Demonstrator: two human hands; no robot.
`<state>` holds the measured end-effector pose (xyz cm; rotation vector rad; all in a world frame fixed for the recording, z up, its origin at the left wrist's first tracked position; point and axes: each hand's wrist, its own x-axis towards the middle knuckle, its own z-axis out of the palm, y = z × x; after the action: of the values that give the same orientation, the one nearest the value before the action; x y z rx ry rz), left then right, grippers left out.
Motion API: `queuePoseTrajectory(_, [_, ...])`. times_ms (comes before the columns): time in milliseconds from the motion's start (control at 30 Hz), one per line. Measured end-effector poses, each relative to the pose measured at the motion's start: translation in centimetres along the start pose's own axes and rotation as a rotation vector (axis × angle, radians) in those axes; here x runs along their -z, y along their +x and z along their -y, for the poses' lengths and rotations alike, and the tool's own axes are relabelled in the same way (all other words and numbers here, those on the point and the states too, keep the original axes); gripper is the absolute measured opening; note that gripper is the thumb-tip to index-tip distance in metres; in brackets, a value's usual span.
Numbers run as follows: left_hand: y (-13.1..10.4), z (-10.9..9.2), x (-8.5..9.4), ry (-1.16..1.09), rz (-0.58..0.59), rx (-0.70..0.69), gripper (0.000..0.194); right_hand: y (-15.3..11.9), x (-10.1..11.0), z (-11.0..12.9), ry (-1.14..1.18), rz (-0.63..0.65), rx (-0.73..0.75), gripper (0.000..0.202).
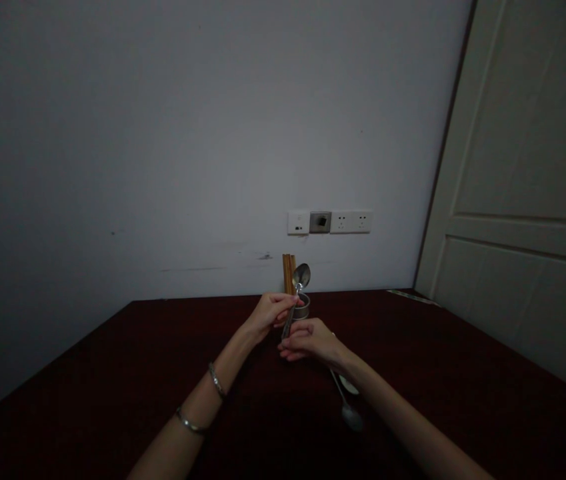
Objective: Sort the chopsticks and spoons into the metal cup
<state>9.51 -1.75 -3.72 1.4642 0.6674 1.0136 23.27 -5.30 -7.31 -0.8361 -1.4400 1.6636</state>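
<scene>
A metal spoon (301, 275) is held tilted, bowl up, in front of a round metal holder (303, 308). My left hand (273, 311) pinches it just below the bowl. Lower down, my right hand (307, 339) has its fingers closed on the end of the handle. Several wooden chopsticks (288, 273) stand upright behind the spoon, seemingly in the holder, whose front is partly hidden by my hands. Beside my right forearm a second spoon (351, 417) lies on the table, and a pale rounded object (349, 385) is partly covered by that forearm.
The dark red table (127, 373) reaches back to a grey wall (163, 133). Sockets and switches (351, 222) sit on the wall above the holder. A pale panelled door (523, 280) stands at the right. A thin flat strip (413, 297) lies near the table's back right corner.
</scene>
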Motion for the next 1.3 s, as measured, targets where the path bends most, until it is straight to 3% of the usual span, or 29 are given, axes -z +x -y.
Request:
queuePoseTrajectory(133, [0.0, 0.1, 0.0, 0.007, 0.010, 0.001, 0.038, -0.6, 1.6, 1.3, -0.134, 0.064, -0.016, 0.038])
queuePoseTrajectory(200, [0.0, 0.1, 0.0, 0.019, 0.017, 0.002, 0.038, -1.1, 2.8, 2.5, -0.222, 0.038, 0.038, 0.039])
queuePoseTrajectory(333, [-0.2, 0.4, -0.3, 0.053, 0.027, -0.002, 0.040, -2.0, 4.7, 4.3, -0.267, -0.176, 0.169, 0.035])
queuePoseTrajectory(467, [-0.1, 0.9, -0.4, 0.057, 0.041, -0.003, 0.042, -1.8, 4.7, 4.5, -0.145, -0.360, 0.229, 0.036])
queuePoseTrajectory(767, [-0.5, 1.1, -1.2, 0.098, 0.061, 0.015, 0.040, -1.2, 4.1, 4.4, -0.297, -0.343, 0.419, 0.028])
queuePoseTrajectory(1033, [-0.6, 1.5, -1.6, 0.144, 0.083, 0.015, 0.042, -1.5, 4.1, 4.7, -0.400, -0.286, 0.410, 0.032])
queuePoseTrajectory(1300, [-0.6, 1.7, -1.6, 0.184, 0.068, 0.032, 0.042, -1.4, 4.0, 4.2, -0.353, -0.282, 0.348, 0.033])
